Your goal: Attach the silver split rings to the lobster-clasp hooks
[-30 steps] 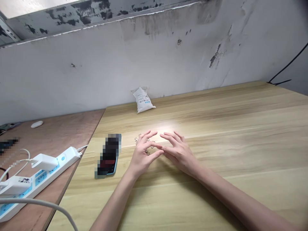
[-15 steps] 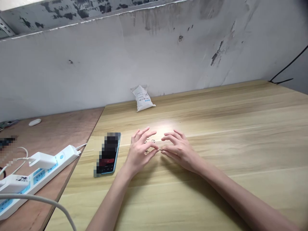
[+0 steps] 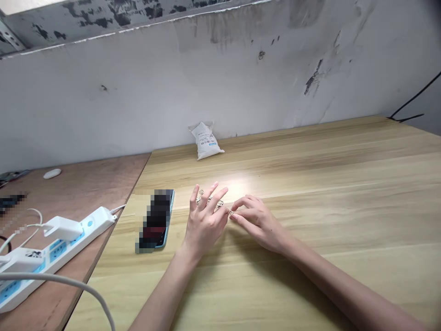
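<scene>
My left hand (image 3: 204, 222) hovers over the light wooden table (image 3: 310, 193) with its fingers stretched and spread; small metal rings (image 3: 208, 199) sit on several of those fingers. My right hand (image 3: 257, 219) lies just to its right, fingers curled in a pinch on a small ring (image 3: 230, 213) at the tip of the left hand's outer finger. A phone (image 3: 155, 220) in a blue case lies flat on the table left of my left hand.
A white sachet (image 3: 206, 140) leans at the back by the wall. On the darker table (image 3: 79, 188) to the left lie a white power strip (image 3: 51, 250) with plugs and cables, and a small white oval object (image 3: 52, 173).
My left hand has lifted and spread, and the rings now show on its fingers. My right hand's fingers have curled from spread into a pinch on a ring.
</scene>
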Action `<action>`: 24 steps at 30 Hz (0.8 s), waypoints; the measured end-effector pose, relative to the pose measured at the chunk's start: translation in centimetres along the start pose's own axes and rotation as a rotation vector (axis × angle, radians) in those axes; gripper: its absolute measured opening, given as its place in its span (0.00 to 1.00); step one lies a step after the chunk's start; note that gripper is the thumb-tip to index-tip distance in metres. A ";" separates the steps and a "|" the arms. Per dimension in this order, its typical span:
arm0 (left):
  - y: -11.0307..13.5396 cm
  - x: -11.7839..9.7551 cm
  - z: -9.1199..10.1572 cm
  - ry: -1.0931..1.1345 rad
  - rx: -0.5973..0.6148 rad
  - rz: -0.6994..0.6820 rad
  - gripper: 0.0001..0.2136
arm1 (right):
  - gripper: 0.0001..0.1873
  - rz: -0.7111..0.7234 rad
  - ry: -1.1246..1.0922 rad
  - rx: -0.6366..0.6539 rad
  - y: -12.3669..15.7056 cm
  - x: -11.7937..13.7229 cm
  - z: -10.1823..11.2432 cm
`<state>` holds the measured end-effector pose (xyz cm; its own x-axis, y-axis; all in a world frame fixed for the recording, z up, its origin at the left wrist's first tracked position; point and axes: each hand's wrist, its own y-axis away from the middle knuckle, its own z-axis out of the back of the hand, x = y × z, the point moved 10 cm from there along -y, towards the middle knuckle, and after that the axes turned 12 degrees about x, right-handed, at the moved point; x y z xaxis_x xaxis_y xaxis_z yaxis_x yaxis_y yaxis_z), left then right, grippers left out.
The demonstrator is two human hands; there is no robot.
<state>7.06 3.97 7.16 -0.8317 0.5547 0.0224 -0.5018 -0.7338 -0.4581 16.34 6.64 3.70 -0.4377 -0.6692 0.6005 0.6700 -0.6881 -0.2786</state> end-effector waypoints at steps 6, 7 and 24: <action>0.0 -0.3 0.0 -0.032 0.007 0.000 0.07 | 0.12 0.015 -0.019 -0.001 0.0 0.5 -0.4; 0.0 -0.3 0.0 -0.029 0.009 -0.001 0.07 | 0.12 0.026 0.000 0.002 0.0 0.7 -0.5; 0.1 1.3 -1.8 0.355 0.127 0.058 0.05 | 0.11 0.024 0.089 -0.089 0.1 -0.1 0.9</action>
<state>6.33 5.32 5.59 -0.7368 0.5959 -0.3194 -0.5002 -0.7983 -0.3355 17.00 6.95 4.31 -0.4765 -0.7051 0.5251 0.6264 -0.6914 -0.3600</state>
